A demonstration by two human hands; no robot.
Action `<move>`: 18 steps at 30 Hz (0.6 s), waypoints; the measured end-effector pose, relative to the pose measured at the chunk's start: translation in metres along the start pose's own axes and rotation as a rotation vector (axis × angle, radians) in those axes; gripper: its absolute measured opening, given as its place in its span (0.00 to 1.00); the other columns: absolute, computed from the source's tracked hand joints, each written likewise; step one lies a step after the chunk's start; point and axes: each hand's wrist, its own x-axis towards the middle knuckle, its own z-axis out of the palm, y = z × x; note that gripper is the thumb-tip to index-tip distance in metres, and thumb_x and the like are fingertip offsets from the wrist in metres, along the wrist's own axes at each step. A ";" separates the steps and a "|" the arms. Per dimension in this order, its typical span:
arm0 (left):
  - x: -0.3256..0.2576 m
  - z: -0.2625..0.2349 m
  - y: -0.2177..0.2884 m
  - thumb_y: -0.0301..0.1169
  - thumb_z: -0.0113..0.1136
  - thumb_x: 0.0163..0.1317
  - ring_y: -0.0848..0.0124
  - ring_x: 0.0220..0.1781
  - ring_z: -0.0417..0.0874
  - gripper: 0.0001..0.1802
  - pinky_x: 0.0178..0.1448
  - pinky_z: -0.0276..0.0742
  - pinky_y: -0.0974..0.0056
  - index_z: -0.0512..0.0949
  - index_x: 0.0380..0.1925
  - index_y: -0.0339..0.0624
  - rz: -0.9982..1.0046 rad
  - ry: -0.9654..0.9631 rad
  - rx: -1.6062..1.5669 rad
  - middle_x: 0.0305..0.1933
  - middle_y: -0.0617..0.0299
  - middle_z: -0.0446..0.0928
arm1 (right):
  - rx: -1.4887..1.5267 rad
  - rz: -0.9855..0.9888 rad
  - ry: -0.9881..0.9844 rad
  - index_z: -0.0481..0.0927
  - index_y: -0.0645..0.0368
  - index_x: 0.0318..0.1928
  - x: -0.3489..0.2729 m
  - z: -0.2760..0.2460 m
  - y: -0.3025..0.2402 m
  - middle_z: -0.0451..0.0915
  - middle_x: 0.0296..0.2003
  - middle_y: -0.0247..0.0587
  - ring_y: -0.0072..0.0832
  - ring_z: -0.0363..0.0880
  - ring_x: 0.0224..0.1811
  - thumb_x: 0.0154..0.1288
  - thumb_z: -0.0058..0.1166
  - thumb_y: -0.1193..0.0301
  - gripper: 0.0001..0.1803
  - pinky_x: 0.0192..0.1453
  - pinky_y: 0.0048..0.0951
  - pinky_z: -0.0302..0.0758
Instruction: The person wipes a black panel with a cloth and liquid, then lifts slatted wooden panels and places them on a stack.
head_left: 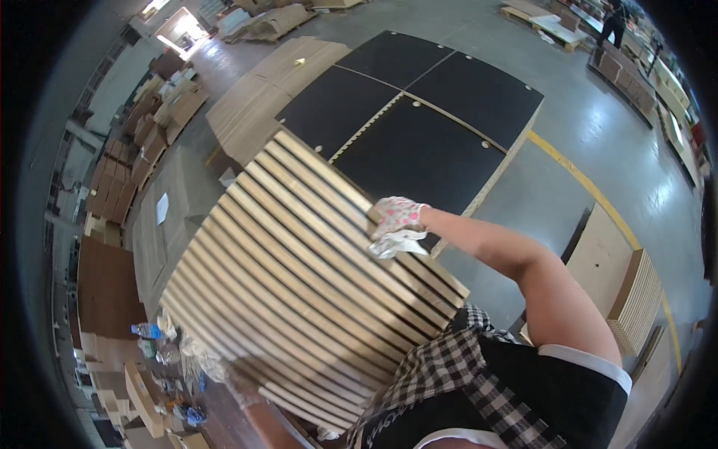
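Note:
A large panel of pale wooden slats [299, 254], with dark gaps between them, lies tilted in front of my body. My right hand [400, 217], in a white glove with pink dots, is closed on the panel's far right edge. A crumpled white cloth [399, 243] is bunched under that hand against the slats. At the near left edge of the panel is my gloved left hand [243, 380], blurred, its fingers curled at the edge and partly hidden. The panel's left part is smeared by motion.
Ahead are black panels [419, 150] with pale round corner pieces. Brown cardboard [262, 90] lies beyond on the left. A bottle [146, 330] and loose clutter stand at left. Boards [636, 299] lie at right near a yellow floor line [572, 168]. A person [615, 26] stands far right.

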 end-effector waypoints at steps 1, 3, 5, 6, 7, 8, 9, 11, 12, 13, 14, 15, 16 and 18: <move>0.024 0.008 -0.010 0.52 0.40 0.61 0.63 0.47 0.73 0.30 0.50 0.72 0.60 0.64 0.52 0.38 -0.007 -0.002 -0.043 0.48 0.57 0.70 | 0.104 -0.047 0.094 0.79 0.62 0.28 -0.007 0.000 0.020 0.79 0.24 0.43 0.29 0.76 0.25 0.38 0.64 0.57 0.21 0.29 0.30 0.72; 0.061 0.041 -0.039 0.50 0.40 0.62 0.64 0.44 0.75 0.27 0.48 0.74 0.60 0.66 0.50 0.40 -0.081 -0.032 -0.104 0.46 0.59 0.71 | 0.270 0.099 0.117 0.80 0.60 0.27 -0.019 -0.009 0.058 0.79 0.28 0.46 0.36 0.77 0.29 0.41 0.59 0.51 0.23 0.32 0.32 0.72; 0.093 0.062 -0.069 0.49 0.38 0.63 0.66 0.45 0.75 0.25 0.48 0.74 0.60 0.67 0.51 0.41 -0.246 -0.187 -0.145 0.48 0.61 0.71 | 0.003 0.088 0.101 0.80 0.62 0.28 -0.028 -0.031 0.084 0.79 0.27 0.47 0.35 0.78 0.30 0.38 0.62 0.52 0.24 0.34 0.32 0.73; 0.099 0.088 -0.078 0.47 0.36 0.64 0.66 0.46 0.75 0.25 0.49 0.73 0.61 0.66 0.51 0.41 -0.195 -0.270 -0.102 0.49 0.61 0.72 | 0.083 0.220 0.076 0.80 0.62 0.29 -0.037 -0.041 0.094 0.79 0.27 0.47 0.34 0.78 0.30 0.38 0.63 0.53 0.25 0.34 0.31 0.74; 0.106 0.112 -0.079 0.47 0.35 0.65 0.66 0.46 0.75 0.25 0.49 0.73 0.62 0.67 0.51 0.40 -0.197 -0.303 -0.067 0.49 0.61 0.72 | 0.091 0.231 0.082 0.80 0.62 0.29 -0.040 -0.041 0.106 0.79 0.27 0.47 0.34 0.78 0.30 0.38 0.63 0.53 0.25 0.34 0.31 0.74; 0.114 0.132 -0.080 0.47 0.34 0.65 0.66 0.46 0.75 0.25 0.50 0.73 0.62 0.67 0.51 0.40 -0.199 -0.337 -0.034 0.48 0.60 0.73 | 0.170 0.342 0.089 0.80 0.63 0.29 -0.042 -0.039 0.120 0.78 0.24 0.45 0.31 0.77 0.27 0.38 0.64 0.56 0.23 0.32 0.30 0.73; 0.124 0.142 -0.091 0.47 0.34 0.65 0.66 0.47 0.75 0.26 0.51 0.72 0.63 0.68 0.50 0.38 -0.213 -0.318 0.025 0.48 0.60 0.73 | 0.247 0.447 0.091 0.79 0.64 0.29 -0.043 -0.036 0.130 0.78 0.21 0.42 0.28 0.75 0.24 0.38 0.65 0.58 0.22 0.31 0.29 0.71; 0.138 0.171 -0.105 0.47 0.33 0.65 0.66 0.48 0.75 0.27 0.52 0.71 0.65 0.68 0.50 0.35 -0.323 -0.307 0.037 0.48 0.59 0.73 | 0.075 0.466 0.092 0.78 0.65 0.29 -0.046 -0.033 0.150 0.78 0.23 0.44 0.29 0.76 0.27 0.39 0.64 0.56 0.24 0.32 0.30 0.72; 0.155 0.171 -0.122 0.48 0.34 0.65 0.64 0.53 0.71 0.29 0.56 0.68 0.63 0.64 0.54 0.35 -0.365 -0.393 0.034 0.54 0.55 0.67 | 0.018 0.448 0.099 0.78 0.66 0.28 -0.044 -0.031 0.161 0.78 0.24 0.44 0.30 0.77 0.28 0.39 0.64 0.56 0.24 0.33 0.31 0.72; 0.167 0.181 -0.140 0.49 0.35 0.64 0.63 0.52 0.71 0.29 0.56 0.67 0.63 0.64 0.53 0.35 -0.344 -0.358 0.058 0.54 0.55 0.68 | 0.112 0.533 0.064 0.79 0.64 0.29 -0.046 -0.044 0.158 0.77 0.24 0.44 0.32 0.76 0.29 0.40 0.63 0.54 0.24 0.32 0.31 0.72; 0.175 0.188 -0.158 0.49 0.36 0.64 0.63 0.52 0.72 0.29 0.56 0.67 0.63 0.65 0.53 0.36 -0.324 -0.322 0.080 0.54 0.55 0.68 | 0.010 0.367 0.035 0.79 0.63 0.29 -0.038 -0.022 0.207 0.77 0.25 0.44 0.31 0.76 0.29 0.40 0.63 0.53 0.24 0.33 0.30 0.72; 0.173 0.213 -0.170 0.50 0.37 0.63 0.63 0.52 0.72 0.30 0.56 0.67 0.63 0.65 0.53 0.36 -0.379 -0.289 0.144 0.54 0.54 0.68 | -0.019 0.451 0.039 0.80 0.59 0.29 -0.041 -0.028 0.217 0.76 0.25 0.42 0.31 0.76 0.29 0.42 0.61 0.53 0.22 0.32 0.30 0.72; 0.168 0.232 -0.175 0.50 0.38 0.62 0.63 0.52 0.72 0.30 0.56 0.66 0.63 0.65 0.53 0.35 -0.437 -0.258 0.213 0.54 0.54 0.68 | -0.044 0.537 0.042 0.80 0.55 0.29 -0.051 -0.032 0.219 0.76 0.25 0.41 0.32 0.75 0.29 0.44 0.60 0.53 0.19 0.32 0.30 0.71; 0.167 0.249 -0.200 0.51 0.41 0.61 0.63 0.49 0.74 0.31 0.53 0.69 0.62 0.67 0.51 0.34 -0.513 -0.218 0.240 0.50 0.54 0.71 | -0.012 0.581 0.000 0.80 0.51 0.33 -0.056 -0.035 0.235 0.76 0.29 0.40 0.34 0.75 0.34 0.47 0.56 0.52 0.18 0.37 0.30 0.70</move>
